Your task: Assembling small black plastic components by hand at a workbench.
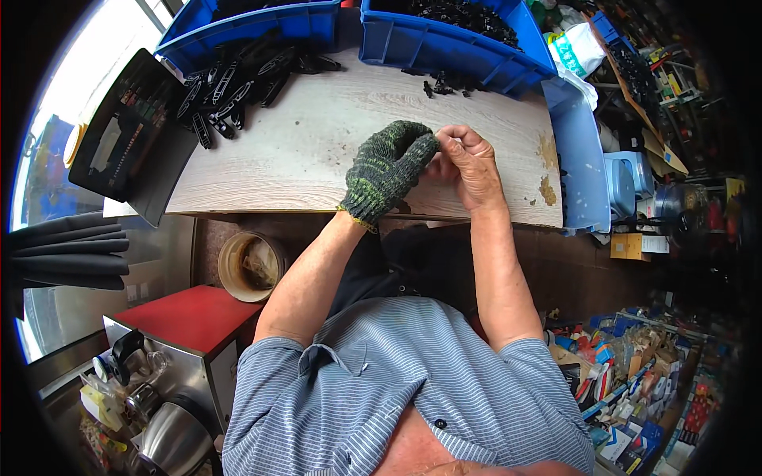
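From where the hands meet, elongated black plastic pieces point(224, 83) lie heaped at ten o'clock on the wood-grain tabletop point(278, 159), by a blue bin point(262, 28). The left hand point(389, 165), in a green-and-black knit glove, curls its fingers; at twelve o'clock, small black plastic parts point(444, 84) lie before a second blue bin point(440, 51). The bare right hand point(476, 165), fingers bent, meets the glove's fingertips, though I cannot tell whether either pinches anything; a pale-blue tub point(583, 159) stands at three o'clock.

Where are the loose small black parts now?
Head view: the small black parts lie right of centre on the table, just in front of the right blue bin.
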Demonstrator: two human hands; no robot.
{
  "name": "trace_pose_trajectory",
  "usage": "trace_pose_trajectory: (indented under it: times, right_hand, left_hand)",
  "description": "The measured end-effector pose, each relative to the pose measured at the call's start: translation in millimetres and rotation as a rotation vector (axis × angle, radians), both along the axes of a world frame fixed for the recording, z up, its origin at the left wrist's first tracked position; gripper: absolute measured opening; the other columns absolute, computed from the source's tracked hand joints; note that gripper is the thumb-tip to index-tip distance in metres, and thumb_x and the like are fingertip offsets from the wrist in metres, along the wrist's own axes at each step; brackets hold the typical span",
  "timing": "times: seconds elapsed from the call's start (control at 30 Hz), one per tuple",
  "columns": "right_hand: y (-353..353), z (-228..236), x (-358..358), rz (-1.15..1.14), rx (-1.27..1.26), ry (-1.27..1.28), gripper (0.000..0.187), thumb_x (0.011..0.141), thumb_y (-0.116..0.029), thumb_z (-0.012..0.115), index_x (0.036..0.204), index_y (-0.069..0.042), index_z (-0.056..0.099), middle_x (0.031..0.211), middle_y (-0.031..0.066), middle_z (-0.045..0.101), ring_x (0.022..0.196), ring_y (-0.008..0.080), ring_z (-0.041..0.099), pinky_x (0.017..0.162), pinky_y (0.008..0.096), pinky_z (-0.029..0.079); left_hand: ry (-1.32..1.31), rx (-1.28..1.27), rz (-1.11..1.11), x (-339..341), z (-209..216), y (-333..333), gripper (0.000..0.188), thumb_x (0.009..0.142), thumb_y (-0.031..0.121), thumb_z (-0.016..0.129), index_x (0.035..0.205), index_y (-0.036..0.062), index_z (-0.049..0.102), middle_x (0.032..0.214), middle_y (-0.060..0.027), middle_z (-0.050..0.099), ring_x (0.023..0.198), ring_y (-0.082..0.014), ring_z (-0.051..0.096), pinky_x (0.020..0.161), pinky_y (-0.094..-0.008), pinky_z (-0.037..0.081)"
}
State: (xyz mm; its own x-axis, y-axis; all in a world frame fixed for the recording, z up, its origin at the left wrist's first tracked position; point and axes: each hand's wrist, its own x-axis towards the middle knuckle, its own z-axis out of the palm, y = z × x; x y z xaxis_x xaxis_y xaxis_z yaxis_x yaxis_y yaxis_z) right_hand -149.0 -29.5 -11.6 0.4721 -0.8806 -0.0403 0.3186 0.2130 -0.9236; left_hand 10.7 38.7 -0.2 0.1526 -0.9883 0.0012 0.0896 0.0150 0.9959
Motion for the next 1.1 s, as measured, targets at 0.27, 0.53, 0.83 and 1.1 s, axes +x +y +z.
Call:
trace_pose_trajectory:
  times: [0.27, 0.53, 0.83, 1.1]
  right_hand:
    - [1.5, -1.8, 0.0, -0.001, -0.010, -0.004, 0.017, 0.089, -0.021, 0.079, 0.095, -0.007, 0.071, 0.066, -0.0018, 0.063, 0.054, 0.0083, 0.057, 0.055, 0.0243, 0.050]
    - [0.6, 1.7, 0.5, -0.004, -0.008, 0.068, 0.016, 0.089, -0.021, 0.078, 0.096, -0.009, 0.070, 0.073, -0.0009, 0.065, 0.058, 0.0107, 0.062, 0.055, 0.0242, 0.051]
    - [6.9, 21.2, 11.6, -0.049, -0.026, 0.189, 0.024, 0.088, -0.030, 0.078, 0.090, -0.009, 0.066, 0.064, 0.0009, 0.059, 0.050, 0.0109, 0.057, 0.050, 0.0271, 0.053]
    - [8.4, 18.6, 16.1, -0.035, -0.049, 0.394, 0.032, 0.085, -0.031, 0.074, 0.071, -0.007, 0.059, 0.059, -0.0029, 0.047, 0.047, 0.0083, 0.047, 0.042, 0.0287, 0.049]
  left_hand:
    - [-0.120, 0.009, 0.043, -1.7, -6.1, -2.8, 0.036, 0.099, 0.039, 0.062, 0.108, 0.0040, 0.066, 0.081, -0.0047, 0.067, 0.067, -0.0101, 0.062, 0.056, -0.0247, 0.049]
    - [-0.014, 0.030, 0.006, 1.6, -4.8, -4.0, 0.034, 0.098, 0.035, 0.063, 0.108, 0.0033, 0.067, 0.081, -0.0045, 0.067, 0.067, -0.0101, 0.061, 0.056, -0.0252, 0.049]
    - [0.048, 0.108, 0.086, -0.9, 4.7, 0.1, 0.029, 0.095, 0.029, 0.068, 0.107, 0.0020, 0.068, 0.083, -0.0049, 0.068, 0.068, -0.0101, 0.061, 0.057, -0.0260, 0.049]
    - [0.196, 0.057, 0.135, -0.8, 2.0, 7.3, 0.023, 0.094, 0.021, 0.069, 0.107, 0.0013, 0.067, 0.081, -0.0048, 0.066, 0.066, -0.0101, 0.059, 0.056, -0.0257, 0.048]
